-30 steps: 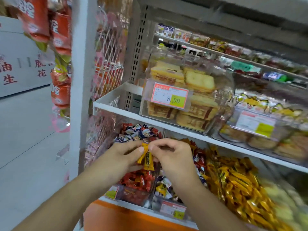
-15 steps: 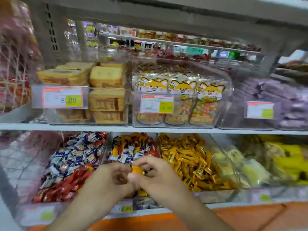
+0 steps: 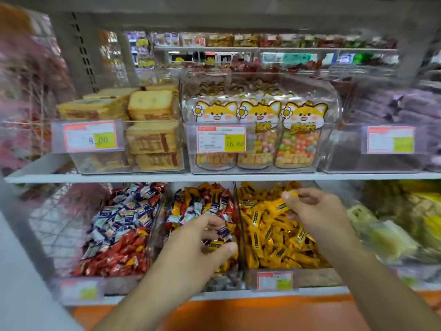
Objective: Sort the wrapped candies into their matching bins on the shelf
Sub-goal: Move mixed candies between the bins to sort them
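Our right hand (image 3: 317, 212) sits over the yellow bin (image 3: 274, 235), fingers curled, thumb and forefinger pinching one yellow candy (image 3: 291, 194) at its top end. The wrapper's long axis can't be read, since most of it is hidden behind the fingertips. Straight below the pinch lies the heap of matching yellow wrappers, so the drop is a plain release downward; we judge no sideways travel is needed.

Our left hand (image 3: 205, 242) is down in the mixed bin (image 3: 202, 211) just left of the clear divider (image 3: 239, 225). Its fingers curl around a small clutch of candies: a yellow one with a dark label (image 3: 214, 245) lying roughly crosswise under the thumb, and a blue-white one (image 3: 224, 230) near the fingertips. How firmly it grips them is hard to tell through the blur.

Key relation: the left hand's yellow piece has its home to the right, across the divider, near the right hand. The blue-white one belongs the other way, in the blue-white bin (image 3: 124, 211) to the left of that grip. The left hand is nearer that bin.
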Action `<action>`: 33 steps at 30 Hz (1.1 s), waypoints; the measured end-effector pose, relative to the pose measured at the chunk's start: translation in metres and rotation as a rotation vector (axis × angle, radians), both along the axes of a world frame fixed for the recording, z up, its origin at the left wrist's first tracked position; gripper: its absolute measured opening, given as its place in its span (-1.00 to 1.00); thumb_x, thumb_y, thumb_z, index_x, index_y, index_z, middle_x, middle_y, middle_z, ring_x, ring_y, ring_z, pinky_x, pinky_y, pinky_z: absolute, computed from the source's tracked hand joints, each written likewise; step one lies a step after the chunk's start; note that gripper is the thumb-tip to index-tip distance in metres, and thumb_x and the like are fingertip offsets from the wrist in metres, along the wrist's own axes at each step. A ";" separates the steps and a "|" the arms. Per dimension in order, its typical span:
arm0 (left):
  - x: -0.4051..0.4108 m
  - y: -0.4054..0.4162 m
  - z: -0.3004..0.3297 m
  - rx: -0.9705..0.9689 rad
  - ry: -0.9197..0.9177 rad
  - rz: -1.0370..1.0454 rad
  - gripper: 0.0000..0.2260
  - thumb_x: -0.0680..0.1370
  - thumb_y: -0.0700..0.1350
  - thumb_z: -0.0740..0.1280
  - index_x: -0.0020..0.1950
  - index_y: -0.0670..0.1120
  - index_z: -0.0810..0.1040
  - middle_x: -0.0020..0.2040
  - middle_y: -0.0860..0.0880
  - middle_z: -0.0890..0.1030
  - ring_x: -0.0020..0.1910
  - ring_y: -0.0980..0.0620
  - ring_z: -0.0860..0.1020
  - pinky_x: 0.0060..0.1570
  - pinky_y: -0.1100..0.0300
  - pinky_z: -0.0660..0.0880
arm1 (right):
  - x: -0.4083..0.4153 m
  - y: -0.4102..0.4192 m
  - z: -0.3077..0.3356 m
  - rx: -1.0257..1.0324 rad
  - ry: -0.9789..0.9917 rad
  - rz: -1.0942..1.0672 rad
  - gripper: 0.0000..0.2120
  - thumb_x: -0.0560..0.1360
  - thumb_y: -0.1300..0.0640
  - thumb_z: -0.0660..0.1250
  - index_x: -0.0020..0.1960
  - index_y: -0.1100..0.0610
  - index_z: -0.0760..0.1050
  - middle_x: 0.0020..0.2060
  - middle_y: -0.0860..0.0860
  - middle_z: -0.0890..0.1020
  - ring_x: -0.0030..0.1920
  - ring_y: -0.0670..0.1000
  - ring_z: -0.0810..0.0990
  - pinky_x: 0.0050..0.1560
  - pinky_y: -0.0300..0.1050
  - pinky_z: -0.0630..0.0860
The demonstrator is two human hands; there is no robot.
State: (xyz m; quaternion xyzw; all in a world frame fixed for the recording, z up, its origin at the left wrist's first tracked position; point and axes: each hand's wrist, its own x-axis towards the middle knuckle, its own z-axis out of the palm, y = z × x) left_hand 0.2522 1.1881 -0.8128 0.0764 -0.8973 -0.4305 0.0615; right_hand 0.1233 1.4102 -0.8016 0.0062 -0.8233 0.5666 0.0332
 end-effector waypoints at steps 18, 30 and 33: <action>0.014 -0.178 -0.049 -0.496 -0.070 0.195 -0.63 0.57 0.12 0.43 0.38 0.23 0.54 0.38 0.11 0.51 0.25 0.07 0.55 0.16 0.19 0.52 | 0.045 -0.126 -0.025 0.580 0.340 0.487 -0.80 0.64 0.03 0.35 0.25 -0.10 0.55 0.15 -0.23 0.52 -0.15 -0.37 0.51 -0.19 -0.59 0.31; 0.004 -0.208 -0.061 -0.415 -0.029 0.259 -0.77 0.55 -0.01 0.49 0.20 0.19 0.68 -0.02 0.10 0.66 -0.13 0.22 0.50 -0.24 0.50 0.32 | 0.058 -0.203 -0.048 0.569 0.375 0.754 -0.73 0.68 0.02 0.28 0.36 -0.15 0.49 0.31 -0.31 0.46 0.35 -0.23 0.37 0.38 -0.18 0.41; 0.011 -0.218 -0.055 -0.448 -0.016 0.313 -0.76 0.57 -0.05 0.47 0.22 0.16 0.66 0.00 0.04 0.67 -0.17 0.15 0.55 -0.28 0.42 0.40 | 0.055 -0.202 -0.050 0.569 0.382 0.717 -0.75 0.67 0.04 0.29 0.33 -0.13 0.52 0.27 -0.28 0.50 0.33 -0.23 0.41 0.35 -0.30 0.35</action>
